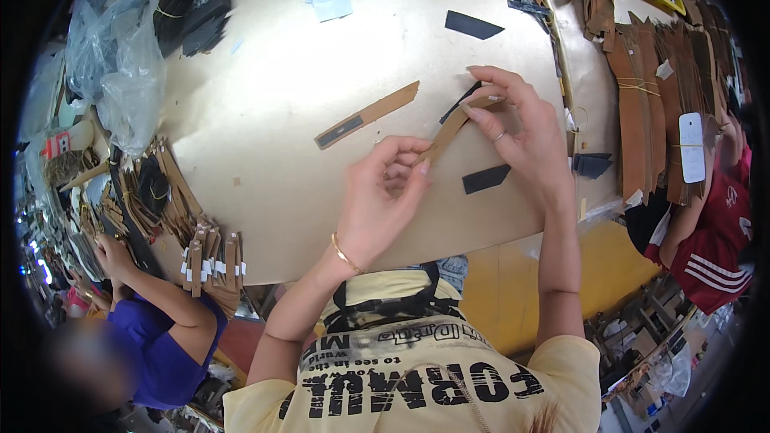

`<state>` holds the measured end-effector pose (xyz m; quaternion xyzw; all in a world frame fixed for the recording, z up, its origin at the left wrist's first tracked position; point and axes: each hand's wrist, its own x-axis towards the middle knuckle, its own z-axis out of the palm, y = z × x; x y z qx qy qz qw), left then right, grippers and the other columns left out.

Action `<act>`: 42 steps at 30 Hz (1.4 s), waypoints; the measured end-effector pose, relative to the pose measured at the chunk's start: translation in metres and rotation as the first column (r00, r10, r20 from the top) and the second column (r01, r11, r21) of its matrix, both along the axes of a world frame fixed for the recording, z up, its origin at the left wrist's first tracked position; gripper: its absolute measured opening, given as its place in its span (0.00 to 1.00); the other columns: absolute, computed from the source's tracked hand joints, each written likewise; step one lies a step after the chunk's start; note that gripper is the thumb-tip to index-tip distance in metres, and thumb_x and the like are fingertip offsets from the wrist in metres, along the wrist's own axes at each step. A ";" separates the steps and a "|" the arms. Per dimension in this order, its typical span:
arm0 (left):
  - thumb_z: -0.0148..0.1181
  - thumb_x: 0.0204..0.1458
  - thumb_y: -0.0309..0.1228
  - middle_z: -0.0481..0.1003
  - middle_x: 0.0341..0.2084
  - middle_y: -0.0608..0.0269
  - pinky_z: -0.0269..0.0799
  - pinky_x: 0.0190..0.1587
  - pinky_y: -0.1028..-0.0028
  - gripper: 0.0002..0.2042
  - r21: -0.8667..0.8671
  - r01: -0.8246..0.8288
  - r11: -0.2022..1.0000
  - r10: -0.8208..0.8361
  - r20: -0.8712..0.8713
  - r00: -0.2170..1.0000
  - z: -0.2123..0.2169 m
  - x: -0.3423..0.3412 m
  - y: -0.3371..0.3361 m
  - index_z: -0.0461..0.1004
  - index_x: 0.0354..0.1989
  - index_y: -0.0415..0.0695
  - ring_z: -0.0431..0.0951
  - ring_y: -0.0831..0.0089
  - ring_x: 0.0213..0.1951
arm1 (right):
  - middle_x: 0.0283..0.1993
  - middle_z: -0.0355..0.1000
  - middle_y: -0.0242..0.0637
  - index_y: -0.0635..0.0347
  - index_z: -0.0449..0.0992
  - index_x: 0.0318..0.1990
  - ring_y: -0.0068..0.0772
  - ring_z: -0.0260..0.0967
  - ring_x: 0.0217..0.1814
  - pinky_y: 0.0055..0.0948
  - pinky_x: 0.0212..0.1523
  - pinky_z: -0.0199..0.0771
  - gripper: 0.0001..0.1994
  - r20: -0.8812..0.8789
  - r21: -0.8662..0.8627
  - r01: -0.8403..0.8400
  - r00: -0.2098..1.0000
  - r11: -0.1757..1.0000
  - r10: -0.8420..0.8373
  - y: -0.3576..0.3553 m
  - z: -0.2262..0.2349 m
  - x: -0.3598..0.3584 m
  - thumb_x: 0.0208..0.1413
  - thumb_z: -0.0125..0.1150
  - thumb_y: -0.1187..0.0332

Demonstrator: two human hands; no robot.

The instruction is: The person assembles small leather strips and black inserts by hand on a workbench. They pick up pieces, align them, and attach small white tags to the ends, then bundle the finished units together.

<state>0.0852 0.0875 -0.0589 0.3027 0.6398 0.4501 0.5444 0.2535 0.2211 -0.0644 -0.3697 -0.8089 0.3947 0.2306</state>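
Observation:
A narrow brown strip (447, 135), which looks like leather, is held slightly bowed above the table between my two hands. My left hand (383, 196) pinches its lower end between thumb and fingers. My right hand (520, 128) grips the upper end, its thumb on the strip and its index finger arched over. Just behind that end shows a black strip (459, 103), partly hidden by the brown one; whether my fingers touch it I cannot tell. On the table left of my hands lies another brown strip (393, 103) with a dark patch at its lower end.
Black slanted pieces (473, 25) (486, 180) lie beyond and beside my right hand. Bundled brown strips (639, 96) stand along the right. At left are a clear plastic bag (116, 64) and tied strip bundles (212, 256). Co-workers sit on both sides, one in a purple top (172, 345).

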 end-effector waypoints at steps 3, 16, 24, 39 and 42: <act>0.58 0.57 0.21 0.79 0.32 0.59 0.77 0.38 0.78 0.11 -0.009 -0.020 1.000 0.020 0.029 0.999 0.000 -0.005 -0.002 0.74 0.47 0.34 0.81 0.78 0.33 | 0.45 0.79 0.38 0.61 0.70 0.57 0.31 0.76 0.48 0.29 0.49 0.74 0.22 0.059 -0.052 0.000 0.998 0.999 0.003 -0.004 0.001 0.001 0.54 0.66 0.75; 0.59 0.55 0.19 0.80 0.37 0.61 0.76 0.44 0.79 0.14 0.132 0.398 0.908 -0.378 -0.153 0.913 0.026 -0.014 -0.017 0.76 0.50 0.33 0.81 0.78 0.37 | 0.36 0.77 0.29 0.61 0.73 0.54 0.17 0.70 0.39 0.21 0.43 0.66 0.21 0.029 -0.332 0.160 0.987 0.930 -0.159 -0.041 0.034 0.057 0.52 0.70 0.74; 0.62 0.56 0.24 0.79 0.35 0.63 0.74 0.40 0.80 0.13 -0.042 0.315 0.948 -0.316 -0.019 0.949 0.011 0.012 -0.019 0.77 0.49 0.34 0.78 0.82 0.34 | 0.34 0.76 0.27 0.61 0.73 0.54 0.15 0.65 0.35 0.19 0.39 0.65 0.19 -0.013 -0.480 0.243 0.959 0.843 -0.284 -0.066 0.027 0.064 0.54 0.68 0.73; 0.63 0.55 0.25 0.79 0.27 0.64 0.68 0.34 0.79 0.05 0.140 0.084 0.987 -0.048 -0.244 0.969 0.036 -0.032 -0.039 0.80 0.37 0.37 0.71 0.81 0.27 | 0.44 0.69 0.38 0.58 0.78 0.45 0.42 0.65 0.51 0.37 0.52 0.66 0.14 0.234 0.251 0.032 0.968 0.967 -0.093 0.056 -0.008 -0.019 0.53 0.67 0.63; 0.64 0.55 0.25 0.79 0.27 0.64 0.68 0.35 0.78 0.05 0.134 0.097 0.986 -0.061 -0.250 0.966 0.036 -0.035 -0.042 0.80 0.37 0.38 0.71 0.80 0.28 | 0.44 0.67 0.36 0.57 0.77 0.44 0.41 0.64 0.50 0.37 0.53 0.65 0.12 0.211 0.246 -0.022 0.977 0.969 -0.031 0.035 -0.004 -0.014 0.53 0.67 0.66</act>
